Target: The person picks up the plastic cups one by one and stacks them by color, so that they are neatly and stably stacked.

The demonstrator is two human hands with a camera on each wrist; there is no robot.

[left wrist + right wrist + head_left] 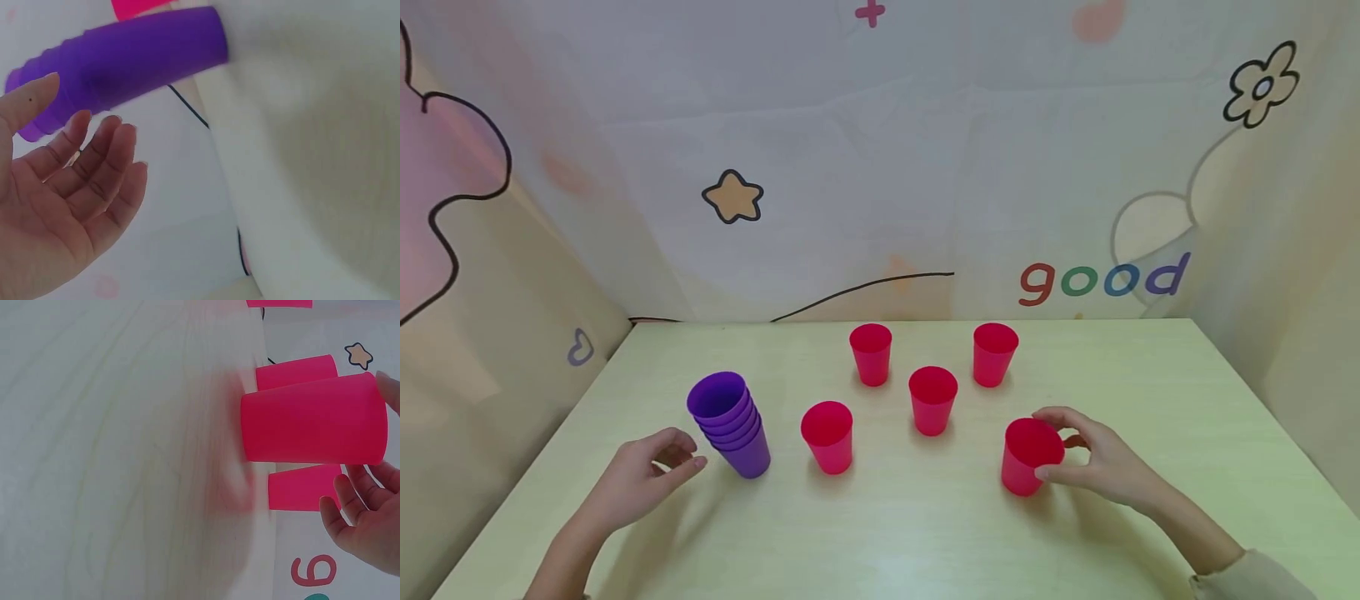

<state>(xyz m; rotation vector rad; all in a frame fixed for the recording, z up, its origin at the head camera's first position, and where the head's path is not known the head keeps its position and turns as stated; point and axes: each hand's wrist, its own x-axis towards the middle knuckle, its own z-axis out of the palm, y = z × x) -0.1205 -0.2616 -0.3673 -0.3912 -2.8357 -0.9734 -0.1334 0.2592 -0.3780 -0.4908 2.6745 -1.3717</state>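
A stack of several nested purple cups [747, 454] stands at the left of the table. Just left of it is my left hand [643, 477], fingers loosely bent and holding nothing; the left wrist view has this hand [75, 181] beside the purple stack [150, 56]. At the right, my right hand [1105, 461] has thumb and index finger on opposite sides of the rim of an upright red cup [1022, 467]. Seen from the right wrist, the red cup [312, 422] lies between thumb and index finger of the hand [375, 519], the other fingers loose below.
Four more red cups stand apart: one near the purple stack [831, 450], one in the middle [932, 410], and two farther back [872, 362] [992, 363]. Behind the pale table [895, 533] hangs a printed cloth [850, 192].
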